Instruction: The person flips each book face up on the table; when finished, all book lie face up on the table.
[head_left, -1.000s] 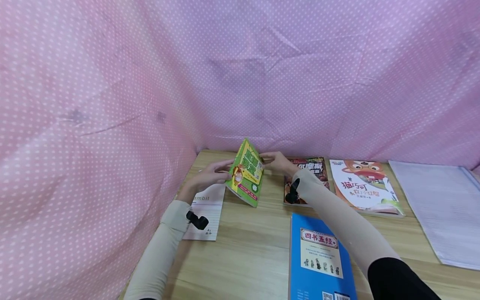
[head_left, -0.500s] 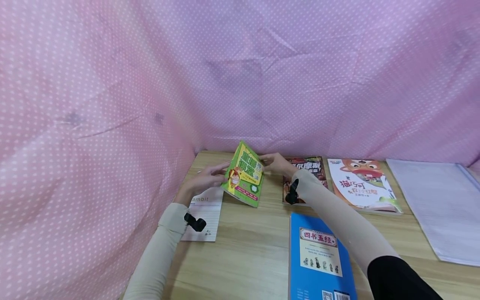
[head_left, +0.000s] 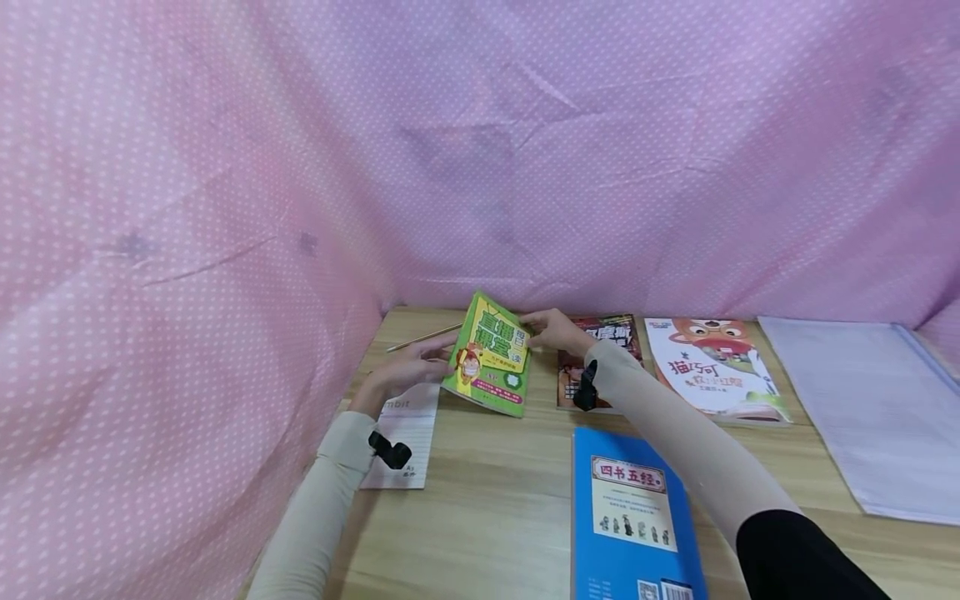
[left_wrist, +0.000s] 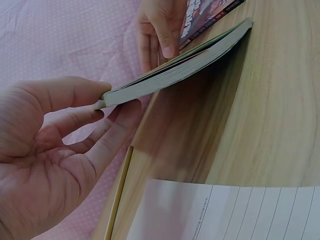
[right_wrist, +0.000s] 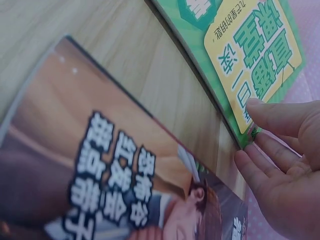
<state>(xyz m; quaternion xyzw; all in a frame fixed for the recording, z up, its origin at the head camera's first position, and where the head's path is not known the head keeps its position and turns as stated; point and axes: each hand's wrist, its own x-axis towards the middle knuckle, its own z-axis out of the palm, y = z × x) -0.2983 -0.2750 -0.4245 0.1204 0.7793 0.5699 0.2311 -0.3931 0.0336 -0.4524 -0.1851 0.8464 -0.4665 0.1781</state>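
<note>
While the left hand [head_left: 408, 367] and right hand [head_left: 551, 329] pinch the tilted green book [head_left: 491, 354] near the worktop's [head_left: 487, 500] far edge, lowering it flat seemingly calls for a gentle, even release.

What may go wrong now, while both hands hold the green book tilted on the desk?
1. The green book stands tilted on its lower edge; the left hand and right hand hold it only with fingertips at the upper corners, so it might slip and drop flat.
2. If it falls leftward, it may land on the lined notebook and the pencil.
</note>
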